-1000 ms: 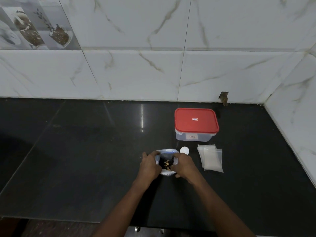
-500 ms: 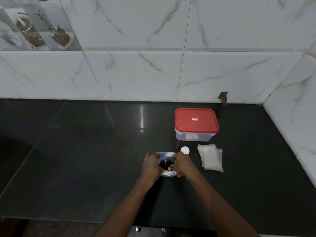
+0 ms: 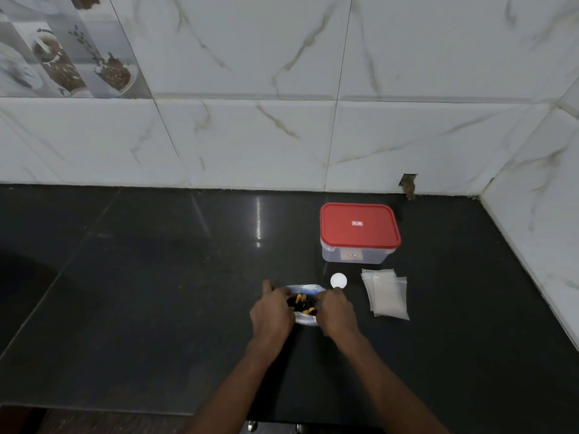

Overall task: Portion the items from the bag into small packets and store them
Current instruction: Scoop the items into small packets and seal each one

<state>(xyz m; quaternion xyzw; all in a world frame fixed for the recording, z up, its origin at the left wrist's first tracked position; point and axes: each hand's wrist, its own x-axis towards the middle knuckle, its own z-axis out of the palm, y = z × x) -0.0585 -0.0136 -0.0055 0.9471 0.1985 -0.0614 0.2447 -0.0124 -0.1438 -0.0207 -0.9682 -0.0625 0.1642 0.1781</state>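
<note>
A small white and blue bag (image 3: 305, 289) stands on the black counter (image 3: 156, 292), its mouth spread wide. Dark and orange-yellow pieces (image 3: 303, 302) show inside it. My left hand (image 3: 272, 313) grips the bag's left edge, and my right hand (image 3: 336, 311) grips its right edge. A stack of small clear packets (image 3: 387, 292) lies flat to the right of the bag. Behind them stands a clear container with a red lid (image 3: 359, 225), closed.
A small white round disc (image 3: 338, 280) lies just behind my right hand. Marble-tiled walls close off the counter at the back and right. The counter's front edge runs below my forearms.
Both hands have pulled the bag's mouth wider, so more of the dark and orange pieces show. The bag stays in the same spot.
</note>
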